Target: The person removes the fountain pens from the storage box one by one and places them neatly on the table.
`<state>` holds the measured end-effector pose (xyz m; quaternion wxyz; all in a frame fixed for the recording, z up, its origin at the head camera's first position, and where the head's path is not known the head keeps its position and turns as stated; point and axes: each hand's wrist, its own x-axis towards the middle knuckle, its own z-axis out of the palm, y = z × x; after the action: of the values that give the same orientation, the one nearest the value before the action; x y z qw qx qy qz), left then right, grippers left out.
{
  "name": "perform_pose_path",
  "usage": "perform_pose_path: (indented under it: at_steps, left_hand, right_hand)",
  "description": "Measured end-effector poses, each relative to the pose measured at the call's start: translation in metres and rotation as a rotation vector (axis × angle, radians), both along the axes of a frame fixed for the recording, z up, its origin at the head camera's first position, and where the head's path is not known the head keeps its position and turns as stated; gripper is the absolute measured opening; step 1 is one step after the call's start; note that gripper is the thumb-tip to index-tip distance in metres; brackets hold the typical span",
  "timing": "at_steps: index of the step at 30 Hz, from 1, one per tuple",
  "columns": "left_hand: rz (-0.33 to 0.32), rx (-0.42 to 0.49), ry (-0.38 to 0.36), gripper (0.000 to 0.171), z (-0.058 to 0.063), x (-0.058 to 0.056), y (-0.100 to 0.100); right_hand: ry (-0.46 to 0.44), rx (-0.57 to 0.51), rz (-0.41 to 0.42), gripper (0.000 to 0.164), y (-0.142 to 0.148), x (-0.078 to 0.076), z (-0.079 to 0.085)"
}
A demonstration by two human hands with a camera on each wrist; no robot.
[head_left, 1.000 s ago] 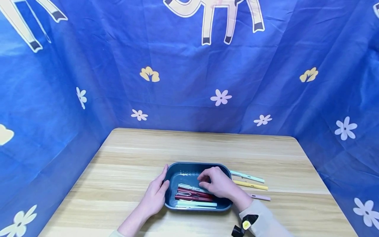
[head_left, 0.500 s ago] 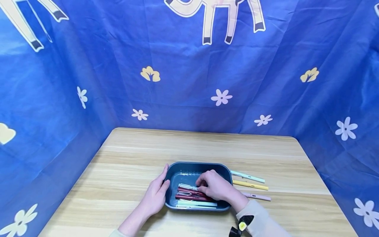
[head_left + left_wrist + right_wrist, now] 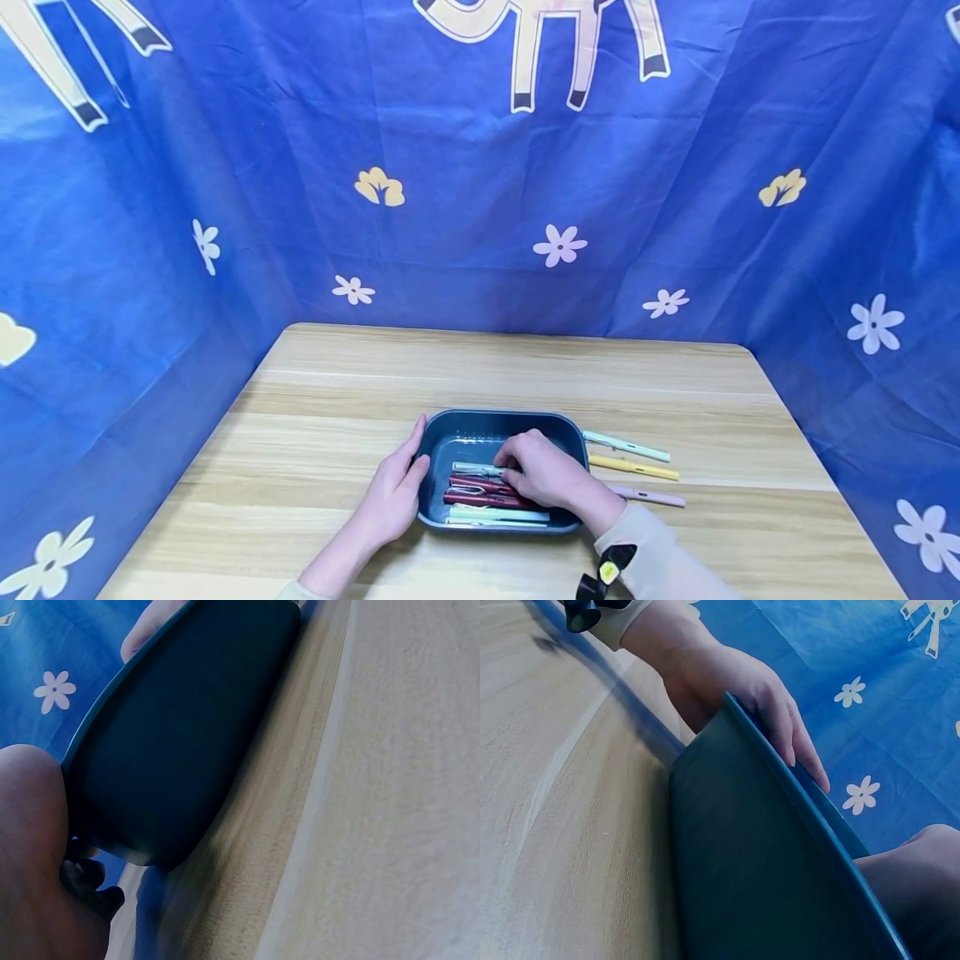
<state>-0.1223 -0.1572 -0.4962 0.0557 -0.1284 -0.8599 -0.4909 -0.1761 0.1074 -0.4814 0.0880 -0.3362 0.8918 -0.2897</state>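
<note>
My left hand [image 3: 393, 496] grips the left end of a dark teal tray [image 3: 465, 423], thumb on the rim and fingers along the outer wall. Inside the tray, my right hand [image 3: 551, 473] pinches a pale blue-green pen [image 3: 476, 469] and hides its right part. Below that pen lie two dark red pens [image 3: 480, 500] with metal clips. Nearest the front wall is a mint pen [image 3: 502, 516], with another pale one along its lower side. The right wrist view shows the left hand [image 3: 746, 690] at the far end of the rim.
Right of the tray, a mint pen [image 3: 630, 447], a yellow pen [image 3: 637, 468] and a lilac pen [image 3: 654, 497] lie on the wooden table [image 3: 360, 367]. A blue patterned cloth [image 3: 465, 250] hangs behind the table and on both sides.
My right hand has shifted slightly left and pinches the blue-green pen, which has turned so its clip faces another way. The left hand and tray stay put.
</note>
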Motion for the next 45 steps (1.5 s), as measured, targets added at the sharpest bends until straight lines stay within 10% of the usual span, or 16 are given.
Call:
perform_pose_path:
  at_steps: [45]
  left_hand:
    - [-0.002,-0.001,-0.015,0.056,0.0,0.0,-0.001]
  right_hand:
    - [0.062,-0.126,-0.066,0.011,0.033,0.01,0.051]
